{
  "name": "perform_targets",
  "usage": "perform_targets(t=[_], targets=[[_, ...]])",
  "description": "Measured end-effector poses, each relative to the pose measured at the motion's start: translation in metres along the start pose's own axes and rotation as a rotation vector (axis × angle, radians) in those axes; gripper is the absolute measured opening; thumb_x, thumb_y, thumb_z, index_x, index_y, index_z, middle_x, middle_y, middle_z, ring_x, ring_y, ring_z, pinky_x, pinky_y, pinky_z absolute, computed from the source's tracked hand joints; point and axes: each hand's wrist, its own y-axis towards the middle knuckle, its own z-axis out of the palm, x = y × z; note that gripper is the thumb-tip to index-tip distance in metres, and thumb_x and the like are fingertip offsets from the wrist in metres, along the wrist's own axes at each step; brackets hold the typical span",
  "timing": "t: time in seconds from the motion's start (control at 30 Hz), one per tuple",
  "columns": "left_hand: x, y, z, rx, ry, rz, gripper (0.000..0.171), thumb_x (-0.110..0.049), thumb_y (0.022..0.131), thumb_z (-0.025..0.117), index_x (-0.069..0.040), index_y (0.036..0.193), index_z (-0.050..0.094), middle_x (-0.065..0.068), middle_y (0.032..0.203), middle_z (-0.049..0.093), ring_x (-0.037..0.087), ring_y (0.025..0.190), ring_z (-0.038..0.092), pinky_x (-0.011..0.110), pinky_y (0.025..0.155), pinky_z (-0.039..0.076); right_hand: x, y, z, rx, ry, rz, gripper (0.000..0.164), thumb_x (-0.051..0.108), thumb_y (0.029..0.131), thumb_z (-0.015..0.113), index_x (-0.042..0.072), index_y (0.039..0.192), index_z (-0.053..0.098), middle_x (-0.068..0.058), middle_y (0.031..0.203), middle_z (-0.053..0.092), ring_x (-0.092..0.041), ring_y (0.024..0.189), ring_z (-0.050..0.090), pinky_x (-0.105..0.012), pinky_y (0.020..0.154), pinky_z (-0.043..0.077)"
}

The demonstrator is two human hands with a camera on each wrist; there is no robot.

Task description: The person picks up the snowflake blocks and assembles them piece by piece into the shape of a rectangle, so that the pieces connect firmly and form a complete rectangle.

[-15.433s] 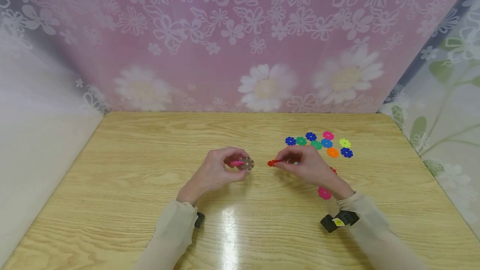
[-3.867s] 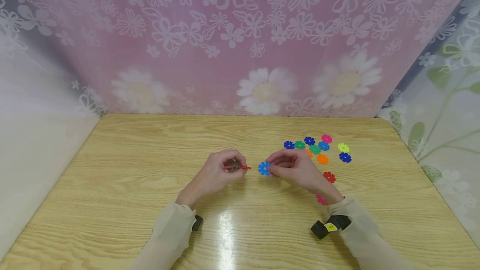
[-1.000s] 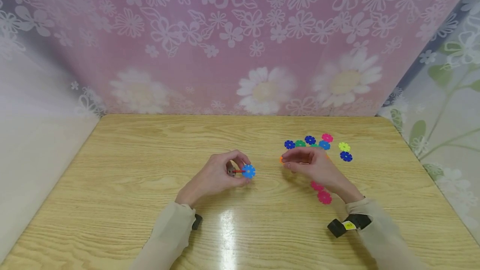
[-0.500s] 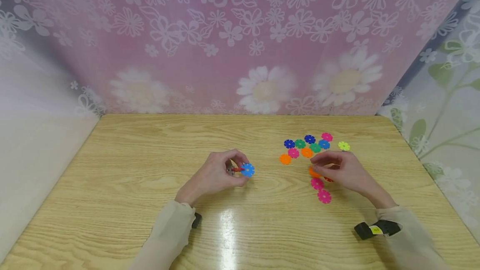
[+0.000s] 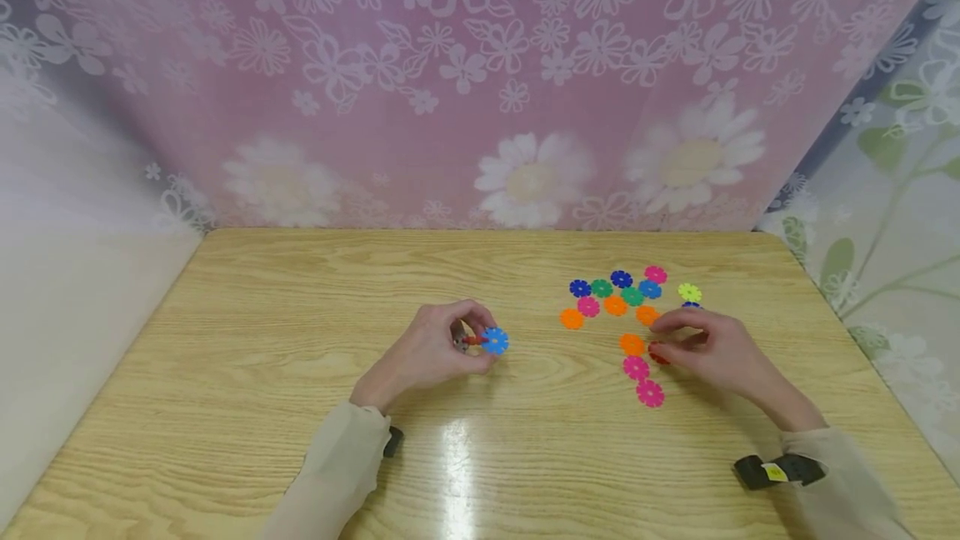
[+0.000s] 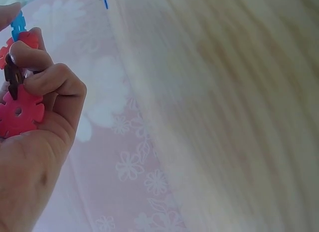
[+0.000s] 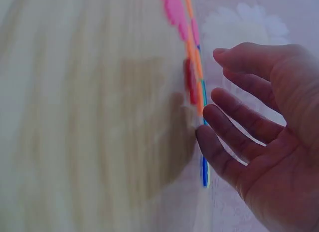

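Note:
In the head view my left hand (image 5: 431, 340) holds a chain of slotted plastic discs above the table's middle. A blue disc (image 5: 495, 341) forms its right end, joined to a red disc (image 5: 474, 340), with a brown disc (image 5: 461, 342) behind it near the palm. The left wrist view also shows a pink disc (image 6: 20, 111) against the palm, slotted to the brown one. My right hand (image 5: 712, 348) is over the right side, fingers spread apart and relaxed with nothing between them. Under its fingertips lies a red disc (image 5: 660, 353), partly covered by the hand.
Several loose discs lie on the wooden table (image 5: 300, 407) at the right, among them an orange disc (image 5: 572, 319), a pink disc (image 5: 650, 393), a green disc (image 5: 632, 296) and a yellow disc (image 5: 689, 292). A flowered pink curtain (image 5: 420, 165) stands behind the table.
The blue disc, in my right hand 3.9 seconds ago, is now on the chain in my left hand. Over the last second my right hand has moved right, away from the leftmost orange disc.

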Motion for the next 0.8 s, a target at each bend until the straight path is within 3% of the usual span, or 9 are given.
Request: perform_targets(t=[0.2, 0.3, 0.43, 0.5, 0.8], targets=[[0.001, -0.003, -0.001, 0.002, -0.006, -0.02, 0.023, -0.023, 0.083, 0.081, -0.029, 0.101, 0.068, -0.011, 0.09, 0.067, 0.013, 0.068, 0.062, 0.026, 0.068, 0.057, -0.01, -0.006, -0.01, 0.007, -0.121, -0.027, 0.02, 0.02, 0.084, 0.085, 0.021, 0.102, 0.077, 0.0, 0.107, 0.072, 0.014, 0.095, 0.055, -0.016, 0.076, 0.054], [0.002, -0.005, -0.001, 0.003, -0.012, -0.023, 0.023, -0.022, 0.083, 0.081, -0.029, 0.101, 0.068, -0.01, 0.09, 0.067, 0.012, 0.067, 0.062, 0.026, 0.067, 0.056, -0.015, -0.006, -0.014, 0.049, -0.19, -0.033, 0.023, 0.024, 0.083, 0.086, 0.022, 0.104, 0.077, -0.002, 0.112, 0.073, -0.003, 0.103, 0.061, -0.027, 0.082, 0.056], [0.002, -0.006, -0.002, -0.001, -0.012, -0.024, 0.023, -0.021, 0.083, 0.081, -0.03, 0.1, 0.068, -0.009, 0.089, 0.067, 0.012, 0.066, 0.061, 0.025, 0.065, 0.055, -0.019, -0.006, -0.016, 0.124, -0.2, -0.001, 0.03, 0.031, 0.083, 0.086, 0.02, 0.109, 0.077, -0.009, 0.122, 0.07, -0.037, 0.118, 0.059, -0.056, 0.095, 0.051], [0.002, -0.007, -0.002, -0.006, -0.008, -0.023, 0.023, -0.021, 0.083, 0.082, -0.031, 0.1, 0.068, -0.01, 0.089, 0.067, 0.012, 0.066, 0.061, 0.025, 0.065, 0.055, -0.02, -0.005, -0.016, 0.145, -0.197, 0.01, 0.033, 0.034, 0.082, 0.086, 0.019, 0.111, 0.077, -0.012, 0.125, 0.067, -0.041, 0.12, 0.056, -0.063, 0.095, 0.047], [0.004, -0.01, -0.004, -0.007, -0.022, -0.025, 0.024, -0.021, 0.082, 0.08, -0.028, 0.101, 0.068, -0.009, 0.091, 0.067, 0.012, 0.066, 0.062, 0.025, 0.065, 0.056, -0.018, 0.0, -0.011, 0.149, -0.222, -0.004, 0.034, 0.031, 0.078, 0.09, 0.018, 0.108, 0.08, -0.007, 0.117, 0.063, -0.032, 0.111, 0.054, -0.047, 0.087, 0.048]])
